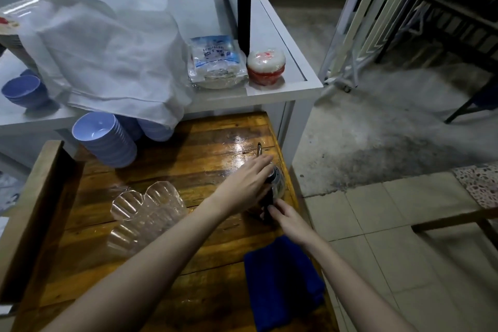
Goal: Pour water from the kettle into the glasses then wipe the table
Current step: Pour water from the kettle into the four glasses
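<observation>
While resting under the flat, slightly spread left hand [249,183], with right hand [285,217] fingers curled at its dark handle: metal kettle [277,183], likely heavy, slick; best gripped by handle.

floor: concrete [377,143] + tile [377,224] | white counter [269,94] | dim light

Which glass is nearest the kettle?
The far-right glass, beside the left forearm; the other two sit farther left, away from the kettle.
</observation>
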A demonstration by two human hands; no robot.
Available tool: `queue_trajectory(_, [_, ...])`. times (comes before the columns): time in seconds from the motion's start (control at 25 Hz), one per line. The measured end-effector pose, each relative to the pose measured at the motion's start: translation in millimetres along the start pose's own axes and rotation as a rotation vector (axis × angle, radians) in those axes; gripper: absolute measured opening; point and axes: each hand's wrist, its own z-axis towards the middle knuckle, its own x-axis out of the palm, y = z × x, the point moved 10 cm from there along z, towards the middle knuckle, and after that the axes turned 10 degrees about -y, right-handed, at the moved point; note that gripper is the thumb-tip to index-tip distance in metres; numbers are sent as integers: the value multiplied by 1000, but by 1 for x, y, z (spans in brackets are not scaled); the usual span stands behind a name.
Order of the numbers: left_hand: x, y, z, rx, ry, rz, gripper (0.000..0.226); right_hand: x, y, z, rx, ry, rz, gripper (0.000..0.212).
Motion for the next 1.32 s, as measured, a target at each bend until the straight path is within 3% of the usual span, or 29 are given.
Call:
queue_trajectory(0.24, [34, -8, 3, 65, 119, 23, 62, -43, 9, -3, -2, -145, 108, 23])
queue_trajectory(0.6, [53, -22, 18, 125, 159, 73, 68, -72, -4, 6, 64, -324, 351, 29])
queue_trajectory(0.84, [47, -10, 13, 16, 189, 25, 69, -63, 9, 4, 36, -343, 490, 33])
queue_trajectory(1.32, [-22, -1, -63, -159, 15, -34, 68, -22, 57, -38, -99, -221, 351, 27])
